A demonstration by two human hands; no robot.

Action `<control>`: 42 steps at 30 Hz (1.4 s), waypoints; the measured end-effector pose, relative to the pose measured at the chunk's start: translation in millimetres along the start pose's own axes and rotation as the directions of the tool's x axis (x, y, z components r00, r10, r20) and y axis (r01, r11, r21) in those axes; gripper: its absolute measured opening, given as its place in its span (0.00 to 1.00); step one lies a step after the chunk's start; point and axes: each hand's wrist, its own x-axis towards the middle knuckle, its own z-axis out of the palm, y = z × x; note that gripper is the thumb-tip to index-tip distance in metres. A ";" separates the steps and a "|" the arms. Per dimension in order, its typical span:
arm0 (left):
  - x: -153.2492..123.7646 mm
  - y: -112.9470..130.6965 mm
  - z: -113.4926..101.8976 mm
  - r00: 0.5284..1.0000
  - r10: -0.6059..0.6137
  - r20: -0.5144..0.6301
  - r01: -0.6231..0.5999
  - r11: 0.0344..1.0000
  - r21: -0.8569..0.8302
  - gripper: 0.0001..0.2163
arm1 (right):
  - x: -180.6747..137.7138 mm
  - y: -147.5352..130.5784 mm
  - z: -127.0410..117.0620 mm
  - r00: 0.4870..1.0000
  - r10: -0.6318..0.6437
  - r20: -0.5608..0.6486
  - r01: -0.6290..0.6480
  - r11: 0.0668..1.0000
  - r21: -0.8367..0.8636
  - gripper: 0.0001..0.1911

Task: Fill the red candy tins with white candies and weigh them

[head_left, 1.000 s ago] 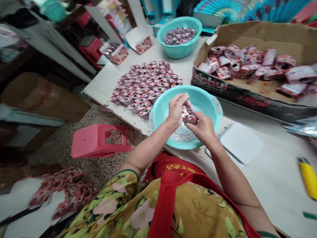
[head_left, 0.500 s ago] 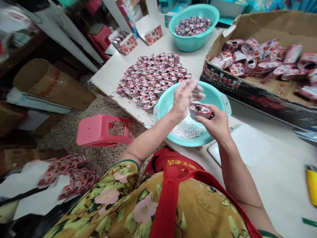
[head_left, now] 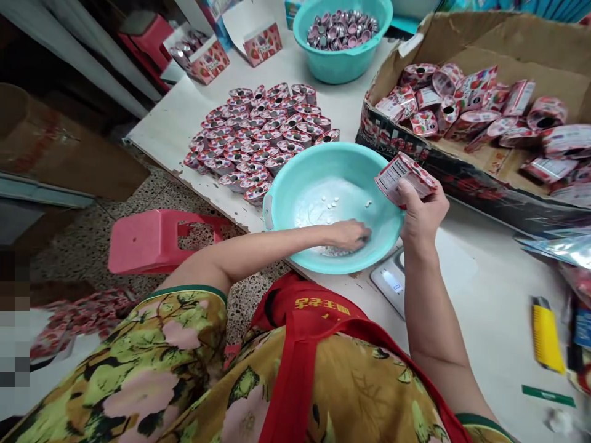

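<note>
A turquoise basin point(head_left: 318, 172) stands on the table in front of me with small white pellets point(head_left: 332, 203) scattered on its bottom. My left hand point(head_left: 348, 234) reaches down into it, fingers curled over the pile of pellets at the near side. My right hand point(head_left: 422, 206) is raised over the basin's right rim and grips a small red-and-white strawberry-print container point(head_left: 404, 175), tilted on its side with its label facing up.
Rows of filled small containers point(head_left: 263, 138) lie left of the basin. A second turquoise basin point(head_left: 341, 34) stands at the back. A cardboard box point(head_left: 471, 117) of containers sits right. A white scale point(head_left: 392, 283), a yellow cutter point(head_left: 545, 335) and a pink stool point(head_left: 157, 240) are near.
My left hand dropped from above the container down into the basin's pellets. My right hand lifted the container away to the right rim and tilted it.
</note>
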 end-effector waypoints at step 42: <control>-59.1 26.2 -71.5 0.449 -0.785 -0.426 -0.598 0.091 -0.796 0.21 | -72.4 -77.4 18.2 0.884 0.029 0.466 0.134 0.941 -0.311 0.19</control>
